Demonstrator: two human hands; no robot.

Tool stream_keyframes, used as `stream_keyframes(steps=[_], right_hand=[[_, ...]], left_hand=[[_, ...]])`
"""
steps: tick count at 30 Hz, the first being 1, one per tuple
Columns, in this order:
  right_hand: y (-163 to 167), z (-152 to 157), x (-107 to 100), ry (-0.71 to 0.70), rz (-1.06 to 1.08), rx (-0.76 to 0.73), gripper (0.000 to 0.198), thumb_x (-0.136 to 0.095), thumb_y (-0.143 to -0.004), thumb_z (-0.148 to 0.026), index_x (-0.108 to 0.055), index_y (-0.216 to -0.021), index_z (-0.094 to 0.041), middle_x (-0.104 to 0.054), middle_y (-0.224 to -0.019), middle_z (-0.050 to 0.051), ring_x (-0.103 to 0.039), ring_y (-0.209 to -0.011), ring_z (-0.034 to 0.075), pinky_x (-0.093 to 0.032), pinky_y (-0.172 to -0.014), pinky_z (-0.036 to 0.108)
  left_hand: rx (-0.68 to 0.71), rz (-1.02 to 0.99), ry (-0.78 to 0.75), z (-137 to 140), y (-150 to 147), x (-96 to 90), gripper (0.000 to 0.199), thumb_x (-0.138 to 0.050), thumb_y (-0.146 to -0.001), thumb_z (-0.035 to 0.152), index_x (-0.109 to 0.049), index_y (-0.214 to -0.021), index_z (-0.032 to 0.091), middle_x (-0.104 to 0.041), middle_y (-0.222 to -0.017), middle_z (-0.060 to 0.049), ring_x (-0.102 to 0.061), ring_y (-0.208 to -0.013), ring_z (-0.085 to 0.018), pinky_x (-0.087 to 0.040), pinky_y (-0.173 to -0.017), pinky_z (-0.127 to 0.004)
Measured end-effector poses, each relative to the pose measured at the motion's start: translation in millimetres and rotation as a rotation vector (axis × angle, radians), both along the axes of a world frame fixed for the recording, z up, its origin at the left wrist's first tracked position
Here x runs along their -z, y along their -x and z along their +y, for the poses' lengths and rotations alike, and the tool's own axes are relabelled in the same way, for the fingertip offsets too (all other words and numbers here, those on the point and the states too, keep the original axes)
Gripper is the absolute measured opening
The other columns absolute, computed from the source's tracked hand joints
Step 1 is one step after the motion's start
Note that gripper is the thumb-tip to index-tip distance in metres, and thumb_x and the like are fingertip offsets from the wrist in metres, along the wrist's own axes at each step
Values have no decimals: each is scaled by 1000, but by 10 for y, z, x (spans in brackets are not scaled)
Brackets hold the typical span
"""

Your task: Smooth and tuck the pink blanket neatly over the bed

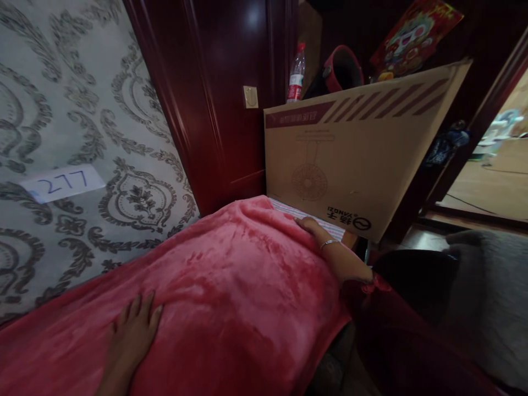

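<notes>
A pink-red plush blanket (231, 286) is spread in front of me, with a few soft folds near its far end. My left hand (134, 333) lies flat on it at the lower left, fingers spread. At the far right edge of the blanket, my right hand (312, 226) is closed on the cloth; its fingertips are partly hidden. A thin bracelet (329, 242) circles the right wrist. Just beyond that hand, a striped cloth (330, 226) shows from under the blanket.
A large cardboard box (355, 148) stands at the far end, with a plastic bottle (296, 77) behind its top edge. Patterned wallpaper (136, 137) bearing a paper marked 277 (64, 183) is on the left. A dark red panel (218, 99) holds a switch (251, 97). Grey fabric (490, 297) lies right.
</notes>
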State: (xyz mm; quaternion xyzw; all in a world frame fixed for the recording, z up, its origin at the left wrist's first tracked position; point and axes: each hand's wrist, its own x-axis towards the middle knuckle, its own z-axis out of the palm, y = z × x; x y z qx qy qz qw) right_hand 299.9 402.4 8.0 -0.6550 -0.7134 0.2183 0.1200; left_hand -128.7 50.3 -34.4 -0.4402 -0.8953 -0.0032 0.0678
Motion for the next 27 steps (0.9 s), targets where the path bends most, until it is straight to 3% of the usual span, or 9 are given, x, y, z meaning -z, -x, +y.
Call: stream_keyframes(steps=[5, 10, 13, 15, 18, 20, 23, 27], right_hand=[[33, -52, -55, 32, -9, -110, 34, -60, -96, -31, -75, -113, -5, -73, -114, 16, -69, -97, 25, -50, -80, 27], [161, -202, -139, -174, -12, -132, 36, -56, -96, -21, -65, -128, -9, -70, -123, 14, -66, -105, 22, -47, -84, 25], [326, -454, -143, -345, -47, -133, 41, -45, -98, -16, -57, -136, -10, -62, -132, 19, -57, -120, 27, -42, -96, 32], [461, -695, -96, -412, -66, -221, 40, -44, -98, -15, -58, -135, -13, -61, -132, 19, -53, -124, 28, -38, -102, 35], [626, -1027, 19, -426, -79, -387, 33, -56, -96, -24, -63, -128, -20, -63, -128, 14, -52, -123, 27, -35, -107, 36], [685, -1125, 73, -409, -81, -411, 32, -61, -94, -31, -65, -125, -21, -63, -129, 12, -52, -124, 28, -36, -107, 37], [723, -1022, 71, -362, -71, -325, 37, -59, -96, -37, -65, -128, -19, -61, -130, 16, -57, -118, 29, -43, -98, 37], [734, -585, -57, -290, -11, -219, 36, -65, -91, -38, -71, -121, -18, -70, -114, 13, -67, -99, 26, -48, -81, 29]], left_hand=[[-9, 23, 6, 1, 10, 17, 63, -25, -101, 39, -40, -157, 17, -35, -164, -15, -31, -152, -33, -32, -118, -57], [0, 26, -23, -14, 7, 14, 63, -22, -102, 41, -39, -157, 17, -39, -162, -15, -34, -151, -33, -34, -116, -58], [11, 35, -36, -17, -19, -1, 62, -21, -103, 40, -39, -157, 16, -39, -162, -17, -35, -149, -33, -34, -115, -57], [10, 32, -22, -11, -41, -18, 62, -21, -103, 39, -39, -157, 15, -38, -162, -17, -35, -150, -33, -34, -116, -56], [-6, 28, 12, -5, -65, -49, 63, -18, -104, 40, -37, -158, 15, -36, -163, -17, -32, -151, -33, -33, -116, -55], [-12, 23, 28, -8, -70, -64, 63, -17, -104, 40, -35, -159, 15, -34, -164, -16, -31, -152, -33, -32, -117, -55], [16, 23, 27, -15, -64, -66, 62, -21, -103, 39, -35, -159, 16, -35, -164, -16, -31, -151, -33, -32, -117, -55], [11, 26, 7, -15, -50, -39, 62, -22, -103, 40, -37, -158, 16, -36, -163, -17, -32, -151, -34, -34, -116, -56]])
